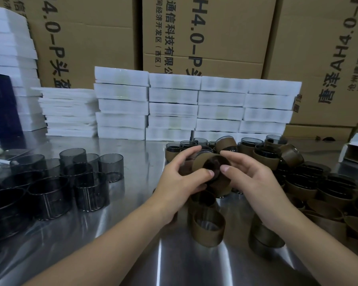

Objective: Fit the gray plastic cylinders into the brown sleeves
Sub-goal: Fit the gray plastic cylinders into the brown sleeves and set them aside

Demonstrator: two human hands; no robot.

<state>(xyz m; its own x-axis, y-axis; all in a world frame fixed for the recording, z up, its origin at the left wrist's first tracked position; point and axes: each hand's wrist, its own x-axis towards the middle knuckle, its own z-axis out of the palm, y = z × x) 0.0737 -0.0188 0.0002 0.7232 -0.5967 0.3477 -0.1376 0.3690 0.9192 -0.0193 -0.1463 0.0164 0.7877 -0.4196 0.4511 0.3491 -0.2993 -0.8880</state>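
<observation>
A shiny steel desk (141, 157) stands against a wall of cardboard boxes (87, 42), with white foam trays (194, 108) stacked along its back. Bare gray cylinders (70, 174) crowd the left, and filled brown sleeves (318, 188) heap on the right (some spill toward the near edge). Bare metal runs between them. Above it, the left hand (180, 182) and right hand (252, 182) both grip one brown sleeve (201, 159) with a gray cylinder (215, 165) inside.
</observation>
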